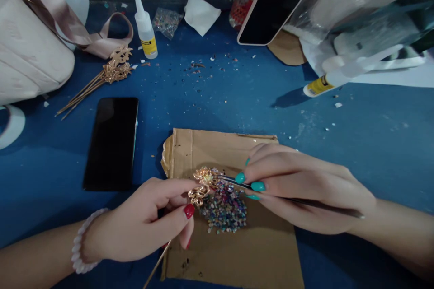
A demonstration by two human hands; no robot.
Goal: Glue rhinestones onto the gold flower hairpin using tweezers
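Between the thumb and fingers of my left hand (142,219) is a gold-coloured hairpin (197,195) with openwork flower metalwork at its head. Its thin stem slants down below the hand. My right hand (305,185) grips dark tweezers (233,181), whose tips reach the flower at the hairpin's head. Whether the tips pinch anything is too small to tell. Under the hairpin, a heap of small multicoloured stones (225,214) lies on a piece of brown cardboard (257,253).
Left of the cardboard lies a black phone (111,144), with several gold hairpins (115,70) beyond it. One glue bottle (146,31) stands at the back; another glue bottle (322,85) leans at the right. A pink-framed device (267,6) and crumbs occupy the blue table (217,104).
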